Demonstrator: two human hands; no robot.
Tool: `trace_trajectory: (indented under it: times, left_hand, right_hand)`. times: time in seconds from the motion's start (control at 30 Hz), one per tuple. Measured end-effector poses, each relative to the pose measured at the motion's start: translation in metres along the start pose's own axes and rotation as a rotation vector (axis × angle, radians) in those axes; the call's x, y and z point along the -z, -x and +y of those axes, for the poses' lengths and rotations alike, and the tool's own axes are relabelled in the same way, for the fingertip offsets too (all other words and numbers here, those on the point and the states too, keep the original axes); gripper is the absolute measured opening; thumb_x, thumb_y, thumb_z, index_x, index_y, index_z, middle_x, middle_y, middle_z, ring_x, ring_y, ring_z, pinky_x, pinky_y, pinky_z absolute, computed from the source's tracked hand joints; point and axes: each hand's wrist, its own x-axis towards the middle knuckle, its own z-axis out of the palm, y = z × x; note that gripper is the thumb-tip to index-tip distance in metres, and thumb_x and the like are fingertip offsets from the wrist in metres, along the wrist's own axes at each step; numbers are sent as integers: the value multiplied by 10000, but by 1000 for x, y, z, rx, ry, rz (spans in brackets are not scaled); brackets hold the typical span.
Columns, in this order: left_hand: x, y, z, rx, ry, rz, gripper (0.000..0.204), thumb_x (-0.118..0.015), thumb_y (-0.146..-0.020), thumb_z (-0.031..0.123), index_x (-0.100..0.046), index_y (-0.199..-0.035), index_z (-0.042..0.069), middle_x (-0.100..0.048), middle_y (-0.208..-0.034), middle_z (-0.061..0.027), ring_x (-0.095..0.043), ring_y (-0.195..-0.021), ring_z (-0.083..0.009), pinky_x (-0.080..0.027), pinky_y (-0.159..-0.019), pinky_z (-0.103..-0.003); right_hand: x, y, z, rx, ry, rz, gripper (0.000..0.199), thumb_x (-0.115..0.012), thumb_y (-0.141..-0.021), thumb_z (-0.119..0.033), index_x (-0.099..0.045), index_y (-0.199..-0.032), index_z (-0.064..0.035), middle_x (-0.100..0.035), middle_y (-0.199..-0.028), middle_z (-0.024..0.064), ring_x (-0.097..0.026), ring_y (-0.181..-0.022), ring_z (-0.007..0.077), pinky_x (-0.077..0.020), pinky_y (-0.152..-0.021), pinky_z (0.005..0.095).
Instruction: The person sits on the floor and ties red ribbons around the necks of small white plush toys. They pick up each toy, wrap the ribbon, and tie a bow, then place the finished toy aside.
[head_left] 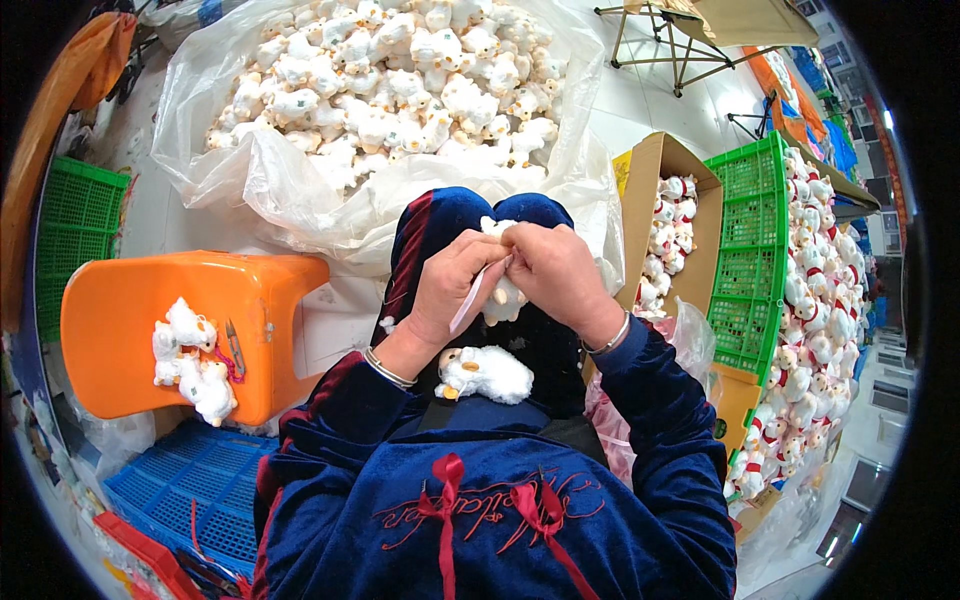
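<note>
Workshop floor — white label (470, 297) between hands

Probably a toy workshop; plush toys (400, 70) heaped in a plastic sack (300, 200); green crates (750, 260) alongside

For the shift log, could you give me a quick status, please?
Left hand and right hand both gripping one white plush toy. Second plush on lap. Nothing obstructing.

Both hands (510, 275) together (fingers pinched)
</note>
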Motion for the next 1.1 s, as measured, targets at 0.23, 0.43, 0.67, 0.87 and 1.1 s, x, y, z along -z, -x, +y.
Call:
trace_trajectory:
  times: [0.23, 0.43, 0.67, 0.87, 1.1]
  left_hand:
    - [0, 3, -3, -33, -9, 2, 137, -744, -864, -18, -705, -990, 17, -704, -959, -123, -711, -836, -261, -581, -723, -322]
    - [1, 3, -1, -41, -39, -4, 136, -757, -866, -1, -714, -993, 20, -697, -949, -118, -713, -821, -254, -584, -709, -318]
    - [1, 3, -3, -47, -62, -2, 152, -754, -863, -13, -712, -1006, 17, -698, -976, -120, -717, -843, -250, -587, -726, -321]
    - [3, 3, 0, -44, -113, -24, 150, -738, -868, -10, -717, -1013, 19, -697, -984, -122, -720, -851, -264, -594, -740, -338]
    - [8, 5, 3, 12, -87, -60, 108, -725, -881, -5, -701, -986, 5, -682, -968, -117, -700, -832, -259, -573, -726, -337]
  right_hand:
    - [14, -4, -7, -119, 11, -182, 95, -670, -840, -69, -671, -925, -26, -689, -783, 167, -692, -740, 357, -545, -663, 420]
    - [36, -5, 5, -197, -196, -291, 103, -691, -899, -78, -664, -932, 16, -690, -761, 163, -701, -704, 283, -551, -672, 372]
    - [39, 2, 25, -232, -482, -242, 149, -673, -966, -145, -651, -944, 1, -664, -946, 71, -593, -787, 172, -486, -741, 284]
    - [23, 10, 30, -418, -1056, -86, 223, -596, -1048, -202, -671, -967, -8, -670, -1086, 42, -576, -854, 106, -479, -799, 253]
    - [1, 12, 30, -399, -1451, -28, 204, -572, -1065, -205, -588, -927, -57, -665, -902, 38, -582, -780, 97, -481, -686, 236]
